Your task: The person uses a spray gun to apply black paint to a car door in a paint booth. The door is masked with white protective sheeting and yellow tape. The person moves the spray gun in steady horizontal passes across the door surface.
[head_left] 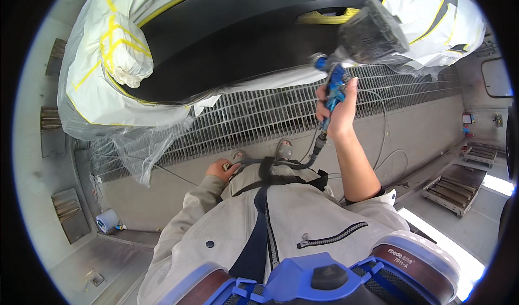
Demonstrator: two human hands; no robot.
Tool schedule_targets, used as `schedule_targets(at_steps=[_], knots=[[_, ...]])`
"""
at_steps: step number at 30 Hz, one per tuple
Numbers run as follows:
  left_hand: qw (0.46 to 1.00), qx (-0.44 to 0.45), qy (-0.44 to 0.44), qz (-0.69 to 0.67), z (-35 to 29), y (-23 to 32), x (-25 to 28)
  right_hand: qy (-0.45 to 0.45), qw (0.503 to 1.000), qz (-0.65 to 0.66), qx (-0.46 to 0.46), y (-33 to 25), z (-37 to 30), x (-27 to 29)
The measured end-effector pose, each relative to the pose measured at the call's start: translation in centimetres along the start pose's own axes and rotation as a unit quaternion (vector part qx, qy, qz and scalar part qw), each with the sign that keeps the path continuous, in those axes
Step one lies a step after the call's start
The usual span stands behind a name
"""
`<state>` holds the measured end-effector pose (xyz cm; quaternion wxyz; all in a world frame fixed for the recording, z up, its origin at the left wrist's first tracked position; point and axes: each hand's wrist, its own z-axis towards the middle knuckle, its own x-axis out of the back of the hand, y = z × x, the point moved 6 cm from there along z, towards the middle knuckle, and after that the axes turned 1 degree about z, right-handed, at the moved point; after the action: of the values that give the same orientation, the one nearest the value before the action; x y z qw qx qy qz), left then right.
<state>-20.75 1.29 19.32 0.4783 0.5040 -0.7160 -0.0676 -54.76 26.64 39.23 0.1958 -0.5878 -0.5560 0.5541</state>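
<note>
Two hands are in use: the right hand (341, 109) is wrapped around a blue spray gun (336, 83), and the left hand (221, 169) looks closed on the black hose (315, 154) down by the waist. The gun is raised just before the dark panel (232, 45), toward its right end, with its cup (373, 32) blurred — so I cannot tell how full it is.

Masking looks finished. White film (81, 97) covers both ends and the lower edge, with loose plastic hanging at the left over the grating (232, 115), and yellow tape (173, 4) runs along a border. The recess (327, 17) is edged in yellow too.

The panel's exposed face reads dark and fairly even, which may mean coating is well along — though one view cannot show whether that is fresh paint or the surface beneath. No clear spray shows. What seems left is any missing coating and the unmasking: film and tape are still on.
</note>
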Motion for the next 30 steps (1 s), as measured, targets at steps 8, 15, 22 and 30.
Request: schedule_targets(at_steps=[8, 15, 22, 30], knots=[[0.996, -0.058, 0.022, 0.056, -2.0, 1.9, -0.7, -0.08, 0.996, -0.017, -0.023, 2.6, 1.9, 3.0], [0.996, 0.056, 0.069, 0.007, -4.0, -0.7, -1.5, 0.175, 0.982, -0.039, 0.062, 4.6, 3.7, 6.9], [0.997, 0.004, 0.061, 0.051, -5.6, -4.3, 1.5, -0.151, 0.982, 0.048, -0.1, 9.8, 0.0, 0.2], [0.996, 0.07, 0.032, 0.051, -6.9, -11.1, 5.5, 0.028, 0.999, -0.032, 0.024, 10.4, -2.3, -6.2]])
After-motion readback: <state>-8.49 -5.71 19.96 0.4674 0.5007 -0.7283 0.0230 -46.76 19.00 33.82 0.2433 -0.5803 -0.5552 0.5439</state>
